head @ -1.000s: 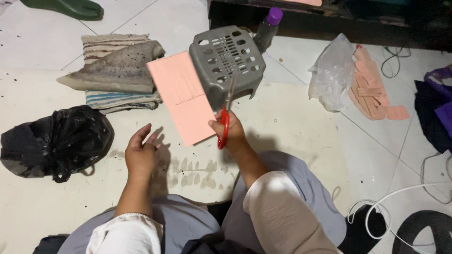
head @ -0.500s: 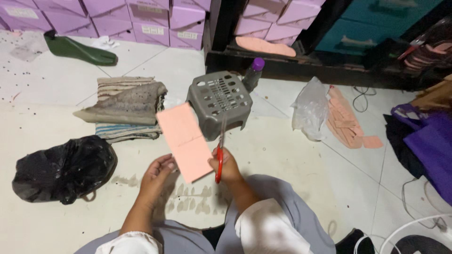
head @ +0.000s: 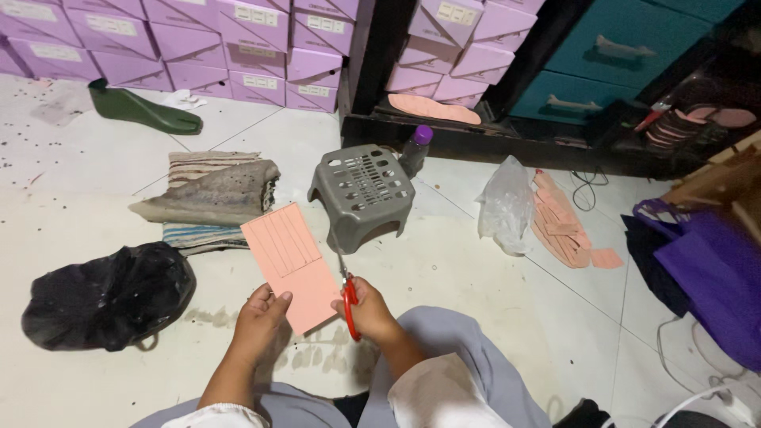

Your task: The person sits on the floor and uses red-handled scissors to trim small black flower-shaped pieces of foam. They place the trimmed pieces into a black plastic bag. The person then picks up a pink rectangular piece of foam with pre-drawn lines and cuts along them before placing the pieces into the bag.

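The pink sheet [head: 292,265], loose on the floor a second ago, is now gripped at its lower edge by the left hand [head: 258,317]. The red scissors [head: 349,305], clasped in the right hand [head: 371,311], are set against its right edge, so cutting seems underway.
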The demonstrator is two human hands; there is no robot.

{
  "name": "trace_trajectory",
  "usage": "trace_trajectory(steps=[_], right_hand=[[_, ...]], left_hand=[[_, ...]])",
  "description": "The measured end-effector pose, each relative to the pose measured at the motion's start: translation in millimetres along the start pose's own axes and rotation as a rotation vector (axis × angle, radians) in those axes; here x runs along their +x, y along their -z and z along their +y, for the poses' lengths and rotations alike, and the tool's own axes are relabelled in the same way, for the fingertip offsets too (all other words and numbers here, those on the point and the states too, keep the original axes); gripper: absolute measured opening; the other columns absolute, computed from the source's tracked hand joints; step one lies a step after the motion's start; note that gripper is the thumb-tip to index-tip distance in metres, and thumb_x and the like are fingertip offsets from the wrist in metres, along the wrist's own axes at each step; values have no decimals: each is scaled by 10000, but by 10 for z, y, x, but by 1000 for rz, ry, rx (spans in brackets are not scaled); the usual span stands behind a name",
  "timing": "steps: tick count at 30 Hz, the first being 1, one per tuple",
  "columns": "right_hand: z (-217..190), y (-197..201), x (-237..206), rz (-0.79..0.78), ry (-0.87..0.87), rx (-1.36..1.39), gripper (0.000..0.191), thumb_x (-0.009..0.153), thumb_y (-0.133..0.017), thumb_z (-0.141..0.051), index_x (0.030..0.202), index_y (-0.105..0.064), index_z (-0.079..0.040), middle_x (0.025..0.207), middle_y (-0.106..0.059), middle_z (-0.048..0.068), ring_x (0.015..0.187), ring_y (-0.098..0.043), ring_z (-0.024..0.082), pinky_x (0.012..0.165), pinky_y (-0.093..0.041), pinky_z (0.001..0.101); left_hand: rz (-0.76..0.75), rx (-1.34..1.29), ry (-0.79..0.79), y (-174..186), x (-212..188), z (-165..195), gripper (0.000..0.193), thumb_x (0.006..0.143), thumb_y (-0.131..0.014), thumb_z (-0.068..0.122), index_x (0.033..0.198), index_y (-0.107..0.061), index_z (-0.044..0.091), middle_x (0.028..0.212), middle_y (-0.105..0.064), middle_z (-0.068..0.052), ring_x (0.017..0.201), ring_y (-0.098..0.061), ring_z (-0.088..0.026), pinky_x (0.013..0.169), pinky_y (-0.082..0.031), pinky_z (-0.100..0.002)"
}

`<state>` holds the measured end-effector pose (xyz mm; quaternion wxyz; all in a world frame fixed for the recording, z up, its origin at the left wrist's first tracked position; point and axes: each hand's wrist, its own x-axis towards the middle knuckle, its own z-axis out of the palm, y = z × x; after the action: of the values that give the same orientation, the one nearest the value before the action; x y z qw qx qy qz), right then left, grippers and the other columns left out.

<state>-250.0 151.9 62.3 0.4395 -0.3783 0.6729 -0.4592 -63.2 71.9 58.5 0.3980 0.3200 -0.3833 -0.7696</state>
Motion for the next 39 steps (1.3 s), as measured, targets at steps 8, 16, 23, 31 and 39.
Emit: trace_trajectory(steps=[8,16,23,31,39], right_hand=[[114,31,109,-19,117,232,250,863,-729,-6,994,-528,-75,865,-560,-25,792,-540,68,731,-462,226],[139,35,202,-38,66,253,233,869,-692,15,1006,-531,-85,821,-538,-27,736,-502,65,667,-420,221],[280,58,337,-97,147,340,207,892,-695,-3,1006,-542,-83,826,-600,-21,756,-585,65,700,-484,225],[331,120,454,-68,-25,260,245,833,-715,-29,969,-524,-100,692,-517,13,509,-459,129,454,-368,282],[379,119,537,-117,-51,315,248,808,-701,-65,975,-522,-108,757,-538,-2,606,-517,111,522,-422,262]], left_hand=[[-5,42,45,-15,-9,-15,363,968,-593,72,1316,-594,-35,1212,-735,-145,1112,-674,-179,972,-489,-308],[-3,16,52,-38,60,-75,378,970,-584,59,1330,-581,-55,1222,-727,-158,1109,-678,-193,967,-506,-317],[12,-57,3,45,151,-157,398,963,-605,65,1342,-572,-53,1236,-709,-142,1103,-676,-189,965,-520,-326],[-7,-83,-68,110,318,-227,375,989,-610,86,1337,-575,-49,1236,-708,-126,1119,-665,-172,995,-514,-323],[-9,-45,-72,231,436,-306,375,1015,-598,117,1355,-569,-38,1194,-720,-109,1051,-682,-145,933,-548,-301]])
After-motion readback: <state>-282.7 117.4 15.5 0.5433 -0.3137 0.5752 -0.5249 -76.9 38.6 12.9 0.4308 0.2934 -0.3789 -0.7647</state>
